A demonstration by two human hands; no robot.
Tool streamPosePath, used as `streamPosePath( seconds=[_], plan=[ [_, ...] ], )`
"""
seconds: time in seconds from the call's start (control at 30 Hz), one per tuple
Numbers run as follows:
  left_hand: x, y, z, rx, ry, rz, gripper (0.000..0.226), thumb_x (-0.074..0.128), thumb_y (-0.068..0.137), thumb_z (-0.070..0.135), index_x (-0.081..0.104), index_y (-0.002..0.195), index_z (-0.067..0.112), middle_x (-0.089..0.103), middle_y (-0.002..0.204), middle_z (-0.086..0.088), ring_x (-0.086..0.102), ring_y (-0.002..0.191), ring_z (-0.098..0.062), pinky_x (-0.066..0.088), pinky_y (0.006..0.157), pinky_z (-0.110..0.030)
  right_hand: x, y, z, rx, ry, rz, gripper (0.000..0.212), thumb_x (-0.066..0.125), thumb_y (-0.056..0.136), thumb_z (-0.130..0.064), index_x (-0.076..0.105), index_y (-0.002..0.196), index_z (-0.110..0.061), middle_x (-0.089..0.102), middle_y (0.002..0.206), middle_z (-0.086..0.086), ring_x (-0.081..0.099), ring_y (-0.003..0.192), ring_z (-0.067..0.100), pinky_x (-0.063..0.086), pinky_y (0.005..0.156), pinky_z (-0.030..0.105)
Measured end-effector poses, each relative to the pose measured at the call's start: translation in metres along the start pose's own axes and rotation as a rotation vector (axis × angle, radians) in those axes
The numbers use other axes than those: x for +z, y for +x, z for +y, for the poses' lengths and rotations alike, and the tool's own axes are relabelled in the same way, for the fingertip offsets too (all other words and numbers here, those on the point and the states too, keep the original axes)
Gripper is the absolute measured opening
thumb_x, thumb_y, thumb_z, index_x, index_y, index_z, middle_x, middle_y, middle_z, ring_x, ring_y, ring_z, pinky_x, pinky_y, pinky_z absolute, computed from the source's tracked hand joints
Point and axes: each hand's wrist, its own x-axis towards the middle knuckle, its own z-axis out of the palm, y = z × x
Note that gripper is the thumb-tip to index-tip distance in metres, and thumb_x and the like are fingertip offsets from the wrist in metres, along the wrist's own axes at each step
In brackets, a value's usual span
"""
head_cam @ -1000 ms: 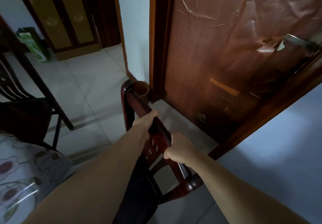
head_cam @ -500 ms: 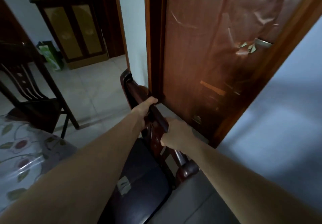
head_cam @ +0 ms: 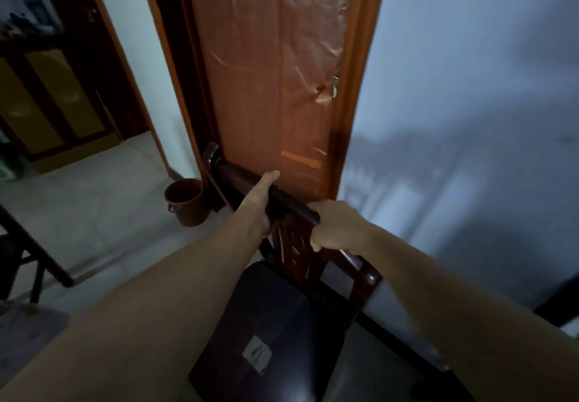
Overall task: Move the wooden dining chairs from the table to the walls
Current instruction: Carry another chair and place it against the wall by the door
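Wooden chair (head_cam: 282, 323) top rail sits clasped inside left grip (head_cam: 258, 201) and right grip (head_cam: 336, 229).

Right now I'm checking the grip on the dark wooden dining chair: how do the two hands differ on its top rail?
The left hand holds the rail farther out, nearer the orange-brown door; the right hand holds it nearer the person. The left thumb lies straight along the rail; the right fingers curl over it. Both hold the same dark wooden dining chair.
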Motion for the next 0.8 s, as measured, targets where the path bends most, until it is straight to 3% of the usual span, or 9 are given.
streamPosePath(
  seconds=[0.07, 0.2, 0.27, 0.37, 0.47, 0.53, 0.63, 0.7, 0.8],
  plan=[
    [0.023, -0.001, -0.013, -0.036, 0.019, -0.02, 0.037, 0.07, 0.082, 0.039, 0.06, 0.091, 0.005, 0.061, 0.078, -0.009, 0.06, 0.068, -0.022, 0.049, 0.072, -0.032, -0.011, -0.011, 0.022, 0.045, 0.003, 0.006, 0.06, 0.066, 0.071, 0.001, 0.058, 0.126, -0.02, 0.05, 0.075, -0.006, 0.058, 0.087, 0.02, 0.051, 0.075, 0.028],
    [0.058, 0.007, -0.04, -0.084, 0.071, -0.016, 0.039, 0.073, 0.078, 0.043, 0.058, 0.074, 0.007, 0.062, 0.073, -0.006, 0.062, 0.065, -0.02, 0.054, 0.067, -0.031, -0.022, -0.024, 0.061, 0.121, 0.046, 0.016, 0.066, 0.067, 0.072, 0.001, 0.054, 0.132, -0.024, 0.06, 0.094, 0.002, 0.061, 0.092, 0.023, 0.047, 0.073, 0.027],
    [0.073, 0.01, -0.054, -0.102, 0.083, -0.028, 0.038, 0.072, 0.079, 0.041, 0.057, 0.07, 0.008, 0.061, 0.071, -0.005, 0.06, 0.064, -0.019, 0.054, 0.071, -0.031, -0.025, -0.031, 0.079, 0.144, 0.051, 0.031, 0.062, 0.068, 0.07, 0.0, 0.058, 0.127, -0.022, 0.063, 0.1, 0.005, 0.063, 0.094, 0.024, 0.048, 0.074, 0.028],
    [0.093, 0.014, -0.073, -0.106, 0.069, -0.055, 0.034, 0.072, 0.081, 0.035, 0.054, 0.069, 0.008, 0.057, 0.07, -0.005, 0.057, 0.061, -0.018, 0.052, 0.061, -0.029, -0.028, -0.04, 0.105, 0.169, 0.058, 0.061, 0.055, 0.071, 0.066, -0.001, 0.064, 0.117, -0.021, 0.067, 0.099, 0.007, 0.065, 0.094, 0.026, 0.049, 0.075, 0.028],
    [0.107, 0.02, -0.091, -0.129, 0.096, -0.032, 0.035, 0.075, 0.078, 0.035, 0.057, 0.08, 0.005, 0.063, 0.078, -0.008, 0.061, 0.065, -0.021, 0.052, 0.051, -0.031, -0.029, -0.046, 0.128, 0.212, 0.079, 0.064, 0.054, 0.07, 0.064, 0.0, 0.066, 0.112, -0.024, 0.067, 0.096, 0.006, 0.065, 0.091, 0.025, 0.048, 0.072, 0.027],
    [0.116, 0.024, -0.1, -0.139, 0.123, -0.036, 0.036, 0.077, 0.076, 0.035, 0.059, 0.084, 0.005, 0.064, 0.081, -0.008, 0.063, 0.068, -0.022, 0.053, 0.053, -0.031, -0.031, -0.046, 0.141, 0.241, 0.072, 0.063, 0.053, 0.07, 0.062, 0.001, 0.067, 0.109, -0.025, 0.064, 0.092, 0.004, 0.064, 0.089, 0.025, 0.047, 0.071, 0.027],
    [0.13, 0.031, -0.112, -0.143, 0.117, -0.053, 0.033, 0.077, 0.077, 0.031, 0.057, 0.079, 0.004, 0.064, 0.081, -0.009, 0.065, 0.079, -0.024, 0.058, 0.073, -0.035, -0.034, -0.046, 0.159, 0.258, 0.049, 0.056, 0.051, 0.071, 0.061, 0.001, 0.067, 0.106, -0.021, 0.065, 0.094, 0.006, 0.063, 0.089, 0.025, 0.049, 0.072, 0.028],
    [0.14, 0.036, -0.118, -0.139, 0.124, -0.061, 0.035, 0.076, 0.078, 0.03, 0.059, 0.089, 0.002, 0.066, 0.092, -0.011, 0.067, 0.09, -0.026, 0.057, 0.083, -0.035, -0.039, -0.044, 0.171, 0.262, 0.041, 0.053, 0.051, 0.069, 0.061, 0.003, 0.067, 0.108, -0.017, 0.069, 0.1, 0.01, 0.065, 0.093, 0.028, 0.054, 0.076, 0.031],
    [0.155, 0.043, -0.126, -0.146, 0.17, -0.067, 0.042, 0.076, 0.077, 0.032, 0.059, 0.104, 0.005, 0.067, 0.093, -0.009, 0.067, 0.077, -0.022, 0.056, 0.062, -0.031, -0.045, -0.04, 0.189, 0.265, 0.05, 0.064, 0.049, 0.069, 0.059, 0.006, 0.068, 0.105, -0.009, 0.07, 0.103, 0.016, 0.065, 0.097, 0.033, 0.056, 0.085, 0.04]
  ],
)
